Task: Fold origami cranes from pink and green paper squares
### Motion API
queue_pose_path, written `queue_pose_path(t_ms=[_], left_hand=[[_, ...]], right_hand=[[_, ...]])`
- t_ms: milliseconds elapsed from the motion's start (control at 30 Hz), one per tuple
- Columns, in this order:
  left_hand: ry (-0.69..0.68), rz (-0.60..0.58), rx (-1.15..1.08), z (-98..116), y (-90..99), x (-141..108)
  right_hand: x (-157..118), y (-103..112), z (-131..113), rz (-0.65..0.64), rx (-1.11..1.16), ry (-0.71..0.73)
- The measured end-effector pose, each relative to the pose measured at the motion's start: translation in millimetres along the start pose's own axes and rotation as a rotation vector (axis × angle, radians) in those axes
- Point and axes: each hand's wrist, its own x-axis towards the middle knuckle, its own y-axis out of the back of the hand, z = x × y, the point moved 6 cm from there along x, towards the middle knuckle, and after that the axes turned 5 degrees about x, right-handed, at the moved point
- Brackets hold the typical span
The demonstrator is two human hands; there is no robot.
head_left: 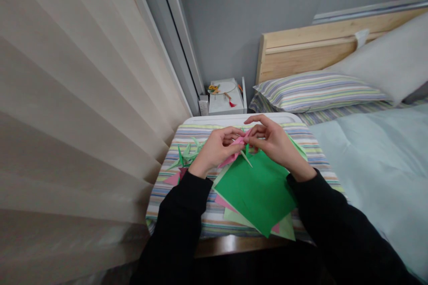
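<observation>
From my remote seat I see two bare hands meeting above a bench [207, 227] covered in striped cloth. The left hand [216, 147] pinches a pink folded paper [230, 156] between thumb and fingers. The right hand [272, 140] grips its upper end with thumb and bent fingers, the index finger raised. The pink paper is held over the top corner of a green sheet [259, 191], which lies on pale green and pink sheets. Left of the left hand sit green folded papers [189, 156], with a pink piece [172, 179] just below them. A bed [377, 151] stands to the right.
</observation>
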Motion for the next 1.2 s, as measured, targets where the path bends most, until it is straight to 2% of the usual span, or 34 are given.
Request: queue_pose_path(t_ms=[133,467,867,1033,1200], left_hand=[[0.024,-0.094,-0.004,2.1,2.8,-2.6],[0.049,-0.242,-0.02,4.1,3.3,-7.3],[0.094,-0.198,0.045,-1.4,1.5,-6.7],[0.076,-0.246,0.03,-2.6,-1.8,-7.5],[0.057,-0.225,0.065,-0.6,-2.5,-6.5]], right_hand=[[-0.7,1.8,2.8,-0.052,-0.02,-0.039],[-1.2,4.7,10.9,-0.138,0.009,-0.166],[-2.5,4.2,8.3,-0.184,-0.098,-0.183],[-4.3,0.6,8.3,-0.268,-0.096,-0.192],[-3.9,5.5,9.3,-0.195,-0.114,-0.207]])
